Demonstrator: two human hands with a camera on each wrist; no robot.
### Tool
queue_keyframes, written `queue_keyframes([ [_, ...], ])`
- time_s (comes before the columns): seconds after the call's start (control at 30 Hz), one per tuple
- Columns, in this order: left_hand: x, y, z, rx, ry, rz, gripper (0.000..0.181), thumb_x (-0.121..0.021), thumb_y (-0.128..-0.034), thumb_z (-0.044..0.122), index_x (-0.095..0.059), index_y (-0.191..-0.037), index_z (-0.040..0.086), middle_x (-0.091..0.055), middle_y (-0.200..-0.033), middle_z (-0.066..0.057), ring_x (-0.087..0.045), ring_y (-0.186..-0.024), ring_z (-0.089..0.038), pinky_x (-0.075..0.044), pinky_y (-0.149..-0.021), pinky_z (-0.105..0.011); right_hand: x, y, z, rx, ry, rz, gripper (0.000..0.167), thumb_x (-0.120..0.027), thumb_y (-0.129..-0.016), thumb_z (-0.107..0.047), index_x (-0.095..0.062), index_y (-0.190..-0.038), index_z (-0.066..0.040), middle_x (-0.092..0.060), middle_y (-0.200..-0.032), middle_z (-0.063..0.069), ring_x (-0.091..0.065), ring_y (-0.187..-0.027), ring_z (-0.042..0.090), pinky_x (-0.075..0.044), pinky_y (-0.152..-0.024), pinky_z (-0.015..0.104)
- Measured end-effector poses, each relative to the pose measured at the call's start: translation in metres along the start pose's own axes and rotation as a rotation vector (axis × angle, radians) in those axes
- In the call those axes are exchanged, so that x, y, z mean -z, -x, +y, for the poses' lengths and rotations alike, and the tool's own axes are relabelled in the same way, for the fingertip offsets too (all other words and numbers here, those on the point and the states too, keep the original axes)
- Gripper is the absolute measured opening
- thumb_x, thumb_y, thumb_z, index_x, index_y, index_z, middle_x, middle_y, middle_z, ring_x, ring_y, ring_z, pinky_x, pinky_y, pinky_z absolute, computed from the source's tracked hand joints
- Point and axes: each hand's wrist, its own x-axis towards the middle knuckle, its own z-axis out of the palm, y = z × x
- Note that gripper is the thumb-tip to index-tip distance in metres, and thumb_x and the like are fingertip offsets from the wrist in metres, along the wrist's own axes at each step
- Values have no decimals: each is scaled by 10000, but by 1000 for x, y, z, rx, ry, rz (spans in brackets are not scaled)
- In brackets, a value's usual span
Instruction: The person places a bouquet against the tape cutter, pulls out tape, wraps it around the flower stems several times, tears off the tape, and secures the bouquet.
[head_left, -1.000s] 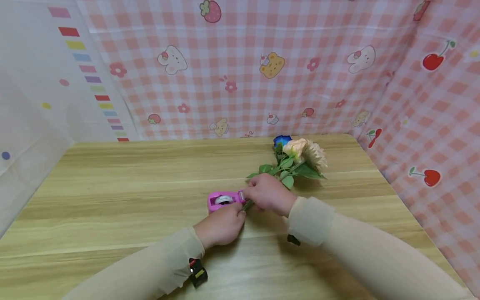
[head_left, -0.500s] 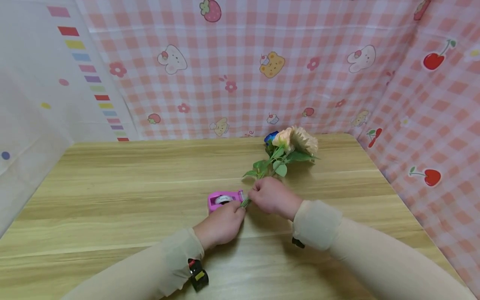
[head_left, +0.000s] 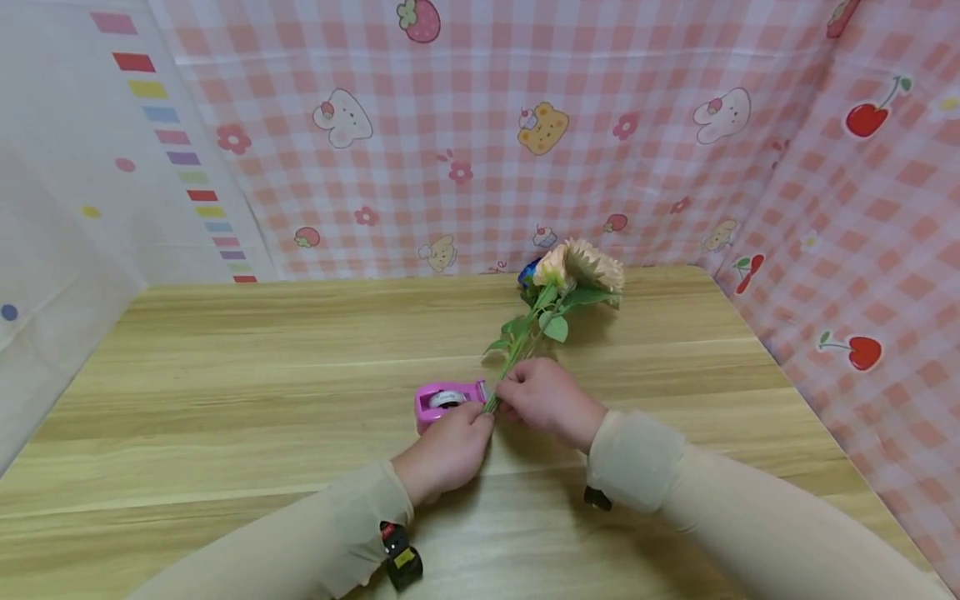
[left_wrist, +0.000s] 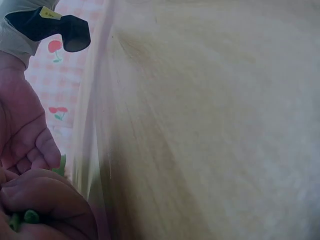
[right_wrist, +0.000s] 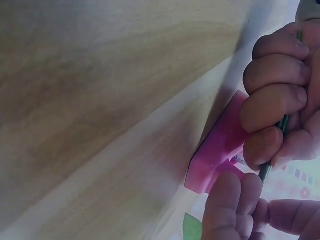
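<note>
My left hand (head_left: 448,450) grips a bunch of artificial flowers by the lower stems (head_left: 507,371); the cut ends (left_wrist: 31,216) poke out of the fist in the left wrist view. Just above it, the thumb and fingertips of my right hand (head_left: 553,400) pinch at the stems; whether tape lies between them is hidden. The bunch leans away to the upper right, with green leaves (head_left: 553,327), a blue rose (head_left: 528,273) and pale peach blooms (head_left: 592,265). A pink tape dispenser (head_left: 429,402) holding a roll sits right behind my left hand.
Everything stands on a wood-grain table (head_left: 262,383). A pink checked cloth (head_left: 420,125) hangs along the back, with more on the right side (head_left: 885,275). A white cloth (head_left: 67,208) covers the left.
The flower heads have swung left and up, and the stems stand steeper. My right hand has shifted slightly right and down from the dispenser's cutter end. My left hand keeps its grip.
</note>
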Motion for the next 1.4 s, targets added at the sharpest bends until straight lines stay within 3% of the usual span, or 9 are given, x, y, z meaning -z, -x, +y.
queue_keyframes([
  [0.23, 1, 0, 0, 31, 12, -16, 464, -367, -1128, 267, -571, -1467, 24, -547, -1553, -158, -497, -1451, -298, -357, -1225, -575, 0, -3, 5, -14, -30, -12, 250, -637, -1007, -181, -747, -835, -38, -724, -783, 87, -633, -702, 156, -532, -627, 278],
  [0.47, 2, -2, -1, 35, 2, -26, 437, -368, -1128, 273, -615, -1399, 37, -614, -1456, -124, -569, -1279, -233, -398, -1192, -583, 0, -2, 4, 13, 49, -9, 309, -636, -1008, -207, -711, -760, -39, -629, -647, 36, -525, -590, 129, -438, -544, 255],
  [0.6, 2, -2, -2, 29, -8, -15, 438, -367, -1127, 273, -615, -1399, 37, -614, -1463, -140, -578, -1300, -252, -409, -1186, -577, 0, -1, 3, 27, 69, -8, 340, -637, -999, -203, -680, -700, -45, -557, -576, -18, -485, -549, 118, -395, -516, 246],
  [0.9, 4, -3, -1, 15, -21, -14, 427, -372, -1128, 273, -627, -1375, 35, -637, -1419, -138, -609, -1190, -241, -449, -1149, -560, 2, -2, 4, 57, 141, -12, 428, -627, -1018, -227, -597, -611, -98, -511, -541, -34, -473, -539, 118, -382, -531, 251],
  [1.07, 4, -2, -2, 2, -46, 0, 376, -381, -1123, 254, -666, -1246, 42, -677, -1252, -140, -626, -1092, -247, -512, -1045, -533, 2, -2, 4, 51, 166, -25, 445, -622, -1027, -243, -597, -610, -87, -500, -528, -33, -468, -527, 122, -370, -526, 256],
  [1.3, 1, -3, -3, -26, -61, 17, 372, -376, -1121, 259, -675, -1213, 58, -679, -1266, -132, -636, -1187, -255, -483, -1105, -548, 6, -1, 7, 46, 174, -50, 426, -623, -1041, -265, -672, -673, -55, -575, -577, 1, -510, -556, 122, -429, -566, 265],
  [1.4, 2, -2, -4, -16, -59, 15, 364, -373, -1124, 264, -674, -1197, 71, -673, -1216, -114, -627, -1082, -234, -502, -1069, -535, 7, -2, 8, 42, 164, -61, 408, -635, -1040, -286, -681, -712, -47, -589, -602, 8, -512, -566, 116, -435, -563, 259],
])
